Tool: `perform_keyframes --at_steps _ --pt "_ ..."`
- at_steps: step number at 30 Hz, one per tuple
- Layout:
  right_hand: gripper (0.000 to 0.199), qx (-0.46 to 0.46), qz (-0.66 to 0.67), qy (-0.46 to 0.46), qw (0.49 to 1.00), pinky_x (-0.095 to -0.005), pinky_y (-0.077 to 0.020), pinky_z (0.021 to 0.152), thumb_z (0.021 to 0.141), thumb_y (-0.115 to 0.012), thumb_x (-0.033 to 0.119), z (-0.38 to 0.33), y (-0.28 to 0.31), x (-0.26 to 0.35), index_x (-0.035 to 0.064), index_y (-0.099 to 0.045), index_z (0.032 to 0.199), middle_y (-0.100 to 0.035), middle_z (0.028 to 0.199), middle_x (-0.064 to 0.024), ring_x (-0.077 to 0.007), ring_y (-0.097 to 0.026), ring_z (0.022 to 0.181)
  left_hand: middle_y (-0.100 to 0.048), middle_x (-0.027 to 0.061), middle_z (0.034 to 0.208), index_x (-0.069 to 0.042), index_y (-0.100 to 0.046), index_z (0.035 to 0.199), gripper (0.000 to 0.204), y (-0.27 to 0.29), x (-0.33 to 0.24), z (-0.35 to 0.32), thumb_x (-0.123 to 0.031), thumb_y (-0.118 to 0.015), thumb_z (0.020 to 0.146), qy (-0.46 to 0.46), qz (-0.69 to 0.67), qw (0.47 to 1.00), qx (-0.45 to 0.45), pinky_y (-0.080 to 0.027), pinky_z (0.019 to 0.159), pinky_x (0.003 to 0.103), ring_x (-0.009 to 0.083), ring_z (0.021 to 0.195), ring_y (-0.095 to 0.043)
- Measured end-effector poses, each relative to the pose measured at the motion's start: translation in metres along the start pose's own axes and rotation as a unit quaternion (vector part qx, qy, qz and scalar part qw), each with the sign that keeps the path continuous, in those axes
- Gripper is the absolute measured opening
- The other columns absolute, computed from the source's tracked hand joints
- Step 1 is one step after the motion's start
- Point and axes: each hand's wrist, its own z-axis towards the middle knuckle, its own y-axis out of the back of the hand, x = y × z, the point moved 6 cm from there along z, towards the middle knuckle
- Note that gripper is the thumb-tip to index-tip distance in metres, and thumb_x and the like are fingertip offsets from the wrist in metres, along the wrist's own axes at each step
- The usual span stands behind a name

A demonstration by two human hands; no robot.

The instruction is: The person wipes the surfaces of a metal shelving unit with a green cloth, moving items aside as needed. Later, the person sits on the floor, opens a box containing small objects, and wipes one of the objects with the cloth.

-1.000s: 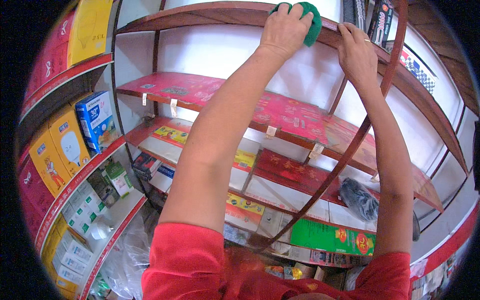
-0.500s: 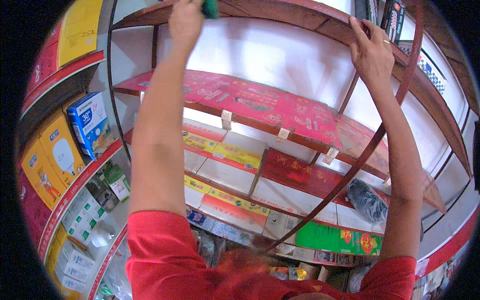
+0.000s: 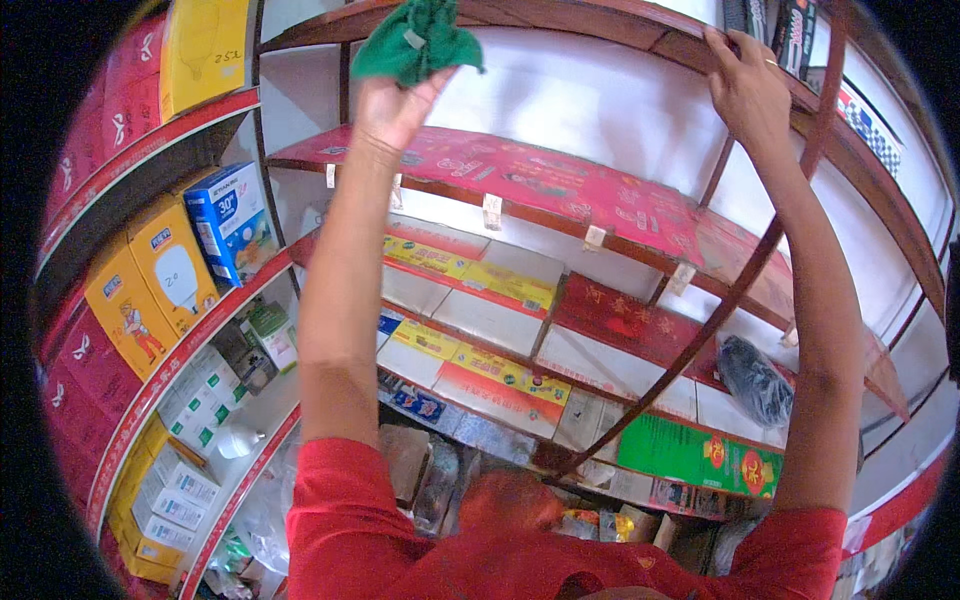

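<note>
Green cloth [image 3: 425, 45], gripped by the left hand [image 3: 393, 108], bunches above it near the top shelf [image 3: 590, 20]; the right hand [image 3: 750, 85], well rightward, touches that shelf's edge, its grip unclear.

Single head-worn fisheye view, near, facing shelves [image 3: 620, 212] beyond forearms [image 3: 345, 270].
</note>
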Motion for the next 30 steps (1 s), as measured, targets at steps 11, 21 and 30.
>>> perform_keyframes --at_steps 11,21,30 --pt "0.035 0.116 0.2 -0.009 0.973 -0.0418 -0.0515 0.077 0.081 -0.059 0.017 -0.019 0.104 -0.05 0.0116 -0.059 0.116 -0.063 0.103 -0.0164 -0.034 -0.062 0.088 -0.042 0.0164 0.142 -0.007 -0.041 0.138 0.053 -0.174 0.151 -0.058 -0.025 -0.056 0.091 0.122 -0.183 0.972 0.08 -0.039 0.106 0.053 0.035 0.13 -0.041" --pt "0.061 0.23 0.495 -0.331 0.77 -0.0388 -0.0518 0.081 0.081 -0.069 0.041 -0.2 0.205 -0.156 -0.0057 -0.055 0.119 -0.065 0.1 -0.0231 -0.0311 -0.065 0.093 -0.054 0.0141 0.13 -0.006 -0.044 0.134 0.049 -0.357 0.359 -0.118 -0.034 -0.049 0.095 0.27 -0.116 0.951 0.097 -0.05 0.093 0.05 0.0288 0.115 -0.056" --pt "0.039 0.374 0.505 -0.547 0.553 -0.028 -0.0488 0.071 0.081 -0.072 0.029 -0.326 0.258 -0.28 0.0011 -0.065 0.107 -0.067 0.096 -0.0086 -0.0153 -0.062 0.085 -0.058 0.0104 0.124 -0.008 -0.047 0.133 0.047 -0.455 0.503 -0.165 -0.036 -0.046 0.095 0.401 -0.14 0.901 0.089 -0.052 0.088 0.049 0.0271 0.109 -0.06"
